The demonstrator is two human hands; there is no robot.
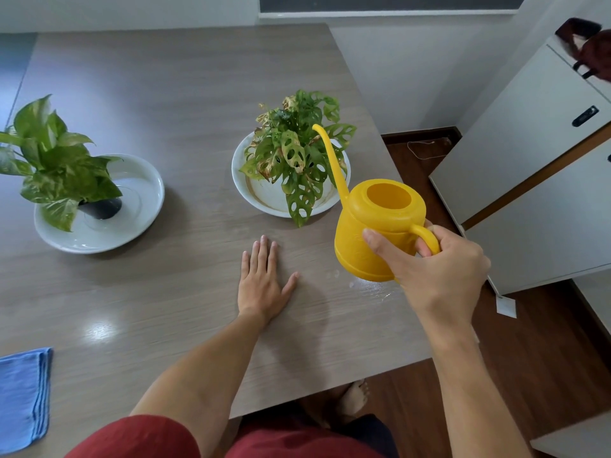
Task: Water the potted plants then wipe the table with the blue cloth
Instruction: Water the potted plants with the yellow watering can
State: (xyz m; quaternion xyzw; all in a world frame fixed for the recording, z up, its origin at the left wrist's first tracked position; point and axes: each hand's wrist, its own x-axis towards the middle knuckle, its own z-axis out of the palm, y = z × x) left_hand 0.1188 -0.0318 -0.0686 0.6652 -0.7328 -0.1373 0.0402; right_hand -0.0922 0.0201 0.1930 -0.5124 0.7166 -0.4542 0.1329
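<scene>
My right hand (436,269) grips the handle of a yellow watering can (377,226), held above the table's right side. Its long thin spout reaches up over the holey-leaved plant (294,153), which stands in a white dish (264,196). My left hand (263,282) lies flat and open on the grey wooden table (165,94), in front of that dish. A second plant with broad green leaves (53,160) sits in a dark pot inside another white dish (139,200) at the left. The folded blue cloth (23,395) lies at the table's near left edge.
A small wet patch (370,287) glistens on the table under the can. A white cabinet (535,180) stands to the right over a dark wood floor. A white wall runs behind the table. My bare foot (353,398) shows below the table edge.
</scene>
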